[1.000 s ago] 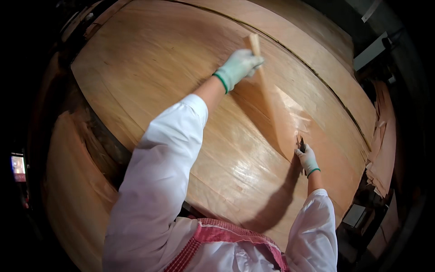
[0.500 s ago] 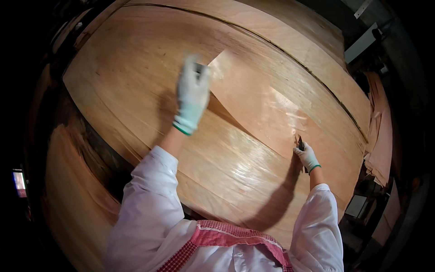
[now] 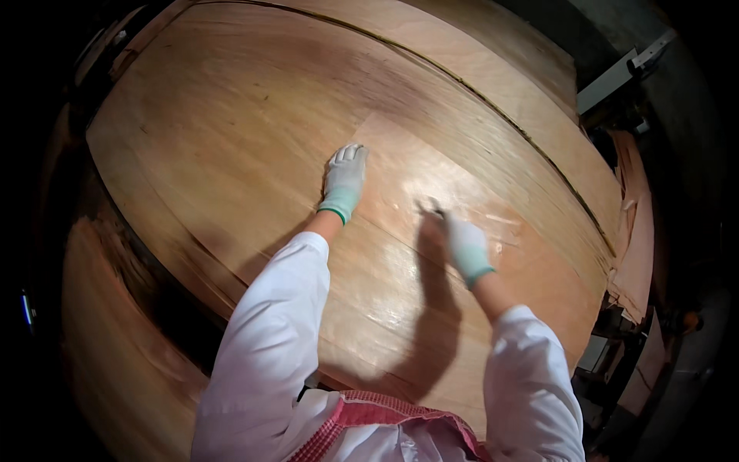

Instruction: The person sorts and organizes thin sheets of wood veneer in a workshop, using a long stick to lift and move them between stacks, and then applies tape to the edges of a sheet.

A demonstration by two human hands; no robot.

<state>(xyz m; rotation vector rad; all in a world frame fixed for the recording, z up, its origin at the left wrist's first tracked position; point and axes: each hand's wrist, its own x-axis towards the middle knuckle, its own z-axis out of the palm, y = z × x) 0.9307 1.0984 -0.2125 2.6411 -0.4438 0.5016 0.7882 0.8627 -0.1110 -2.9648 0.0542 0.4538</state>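
A large thin wood veneer sheet [image 3: 223, 138] spreads out in front of me. A narrower, pinkish veneer piece [image 3: 396, 158] lies on it, running from the middle toward the lower right. My left hand [image 3: 346, 179], in a white glove with a mint cuff, rests at the left end of this piece, its fingers lying down on the wood. My right hand [image 3: 466, 245], gloved alike, is closed on a small dark hand tool [image 3: 436, 208] over the piece. Motion smears the tool, so its exact kind does not show.
Beyond a long dark gap, another veneer sheet [image 3: 508, 65] lies at the far side. Torn veneer scraps [image 3: 635, 231] hang past the right edge. More veneer [image 3: 115, 331] sits lower left, across a dark gap. A pale metal bar [image 3: 608, 81] stands at the upper right.
My left hand has come down onto the left end of the pinkish piece, which was lifted and now lies flatter. My right hand has moved left and up along it with the tool.
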